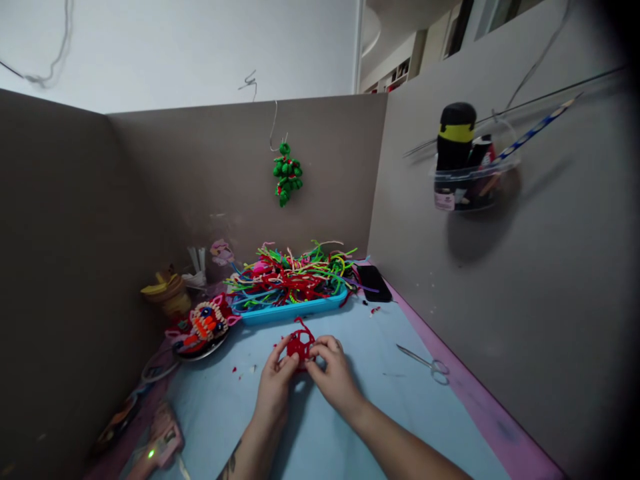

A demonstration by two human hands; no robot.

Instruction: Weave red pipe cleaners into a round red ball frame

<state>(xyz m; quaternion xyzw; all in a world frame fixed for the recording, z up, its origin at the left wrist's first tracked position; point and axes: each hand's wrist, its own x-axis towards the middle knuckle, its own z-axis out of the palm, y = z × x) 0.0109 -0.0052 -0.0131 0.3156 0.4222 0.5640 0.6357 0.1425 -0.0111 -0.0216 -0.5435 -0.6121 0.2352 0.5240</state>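
A small openwork piece of red pipe cleaner (299, 347), with a loop curling up at its top, is held between both hands just over the blue work mat (345, 427). My left hand (276, 380) pinches its left side between thumb and fingers. On the right side, my right hand (333, 373) has thumb and fingertips closed on the edge of the same piece. The fingers cover part of it. Beyond the hands, a blue tray (295, 309) overflows with multicoloured pipe cleaners (300, 273).
Scissors (433, 365) lie at right, below a black phone (375, 283). Left stand a colourful animal-face craft (205, 327) on a dish and a pink glue gun (165, 437) with a green light. A green ornament (287, 175) and a clear holder (473, 177) hang on the grey panels.
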